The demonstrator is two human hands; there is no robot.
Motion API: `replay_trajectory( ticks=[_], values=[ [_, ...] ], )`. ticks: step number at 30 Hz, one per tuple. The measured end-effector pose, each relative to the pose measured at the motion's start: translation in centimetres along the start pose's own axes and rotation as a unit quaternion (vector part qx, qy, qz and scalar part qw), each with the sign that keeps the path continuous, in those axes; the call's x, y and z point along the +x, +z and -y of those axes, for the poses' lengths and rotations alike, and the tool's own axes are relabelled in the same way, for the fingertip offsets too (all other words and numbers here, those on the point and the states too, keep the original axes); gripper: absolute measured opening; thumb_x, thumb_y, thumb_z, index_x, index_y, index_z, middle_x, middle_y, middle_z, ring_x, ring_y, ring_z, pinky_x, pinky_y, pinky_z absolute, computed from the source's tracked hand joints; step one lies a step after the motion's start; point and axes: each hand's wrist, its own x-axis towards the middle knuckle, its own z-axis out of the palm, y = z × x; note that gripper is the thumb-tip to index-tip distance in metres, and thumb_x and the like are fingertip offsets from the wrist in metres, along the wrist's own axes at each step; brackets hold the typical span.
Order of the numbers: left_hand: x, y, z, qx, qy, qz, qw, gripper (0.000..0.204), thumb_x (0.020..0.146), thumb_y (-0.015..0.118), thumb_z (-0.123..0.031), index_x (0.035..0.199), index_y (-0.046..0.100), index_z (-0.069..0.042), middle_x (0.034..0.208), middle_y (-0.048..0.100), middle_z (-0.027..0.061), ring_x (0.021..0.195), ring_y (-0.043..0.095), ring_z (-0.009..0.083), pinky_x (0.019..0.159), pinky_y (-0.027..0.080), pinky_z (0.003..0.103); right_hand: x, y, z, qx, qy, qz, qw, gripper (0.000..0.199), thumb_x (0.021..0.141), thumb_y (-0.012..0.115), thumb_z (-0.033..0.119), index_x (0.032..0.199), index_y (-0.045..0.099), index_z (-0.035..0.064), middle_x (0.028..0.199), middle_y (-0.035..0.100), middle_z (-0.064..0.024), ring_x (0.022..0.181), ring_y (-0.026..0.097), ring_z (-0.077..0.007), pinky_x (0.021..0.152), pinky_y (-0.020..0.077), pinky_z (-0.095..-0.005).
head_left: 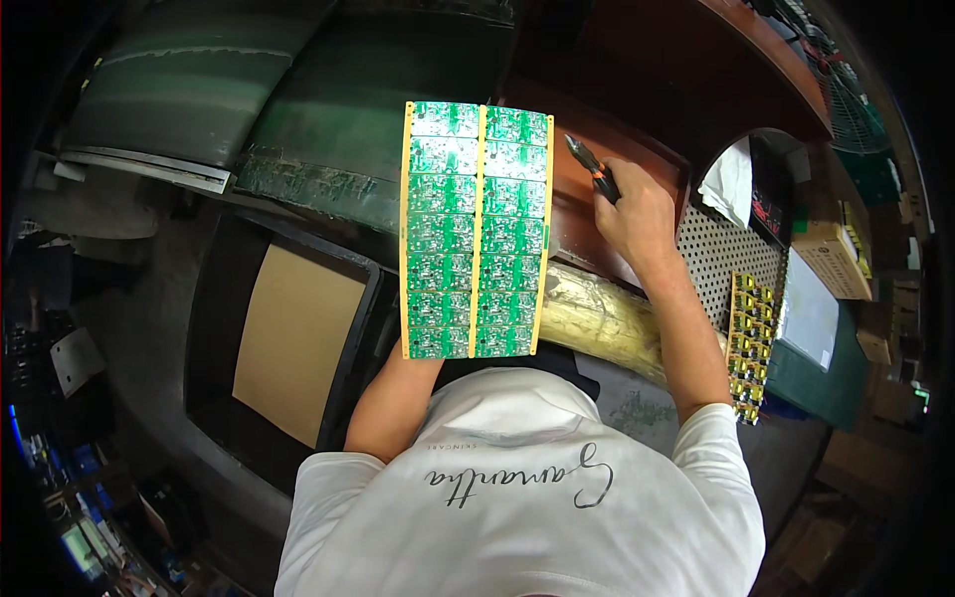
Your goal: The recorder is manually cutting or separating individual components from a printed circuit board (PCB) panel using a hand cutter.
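A panel of green circuit boards (477, 231) with yellow-tan edge strips is held up in front of me, solder side showing. It is divided into two columns of several small boards. My left forearm (393, 403) reaches up behind its lower edge; the panel hides my left hand, which holds it from underneath. To the right of the panel, my right hand (640, 214) is closed around a pair of cutting pliers (593, 169) with dark handles. Their jaws point up and left, apart from the panel.
Below the panel is a reddish-brown bench (577, 224) with a yellow tape-wrapped front edge (607, 316). At right, a second board panel (750, 348) with yellow components lies by a perforated surface (721, 244). A black bin (214, 348) with cardboard (298, 343) stands left; a fan (856, 109) is upper right.
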Motion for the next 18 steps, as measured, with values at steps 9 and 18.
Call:
replay_trajectory(
  ticks=[9, 18],
  values=[
    [0.0, 0.0, 0.3, 0.045, 0.024, -0.045, 0.998, 0.056, 0.118, 0.054, -0.041, 0.163, 0.053, -0.007, 0.154, 0.065, 0.0196, 0.132, 0.071, 0.0357, 0.106, 0.065, 0.054, -2.4, -0.3, -1.6, 0.016, -0.001, -0.077, 0.997, 0.024, 0.094, 0.075, 0.013, 0.117, 0.077, 0.0051, 0.100, 0.077, -0.0181, 0.089, 0.076, -0.0417, 0.079, 0.0611, -0.0509],
    [-0.3, -0.4, 0.3, 0.082, 0.049, -0.090, 0.991, 0.054, 0.118, 0.054, -0.040, 0.162, 0.055, -0.008, 0.154, 0.065, 0.0195, 0.131, 0.071, 0.0363, 0.106, 0.065, 0.054, -3.1, -0.4, -1.9, 0.031, 0.010, -0.095, 0.995, 0.024, 0.094, 0.076, 0.012, 0.116, 0.078, 0.0050, 0.101, 0.078, -0.0183, 0.090, 0.077, -0.0414, 0.080, 0.0619, -0.0500]
  ],
)
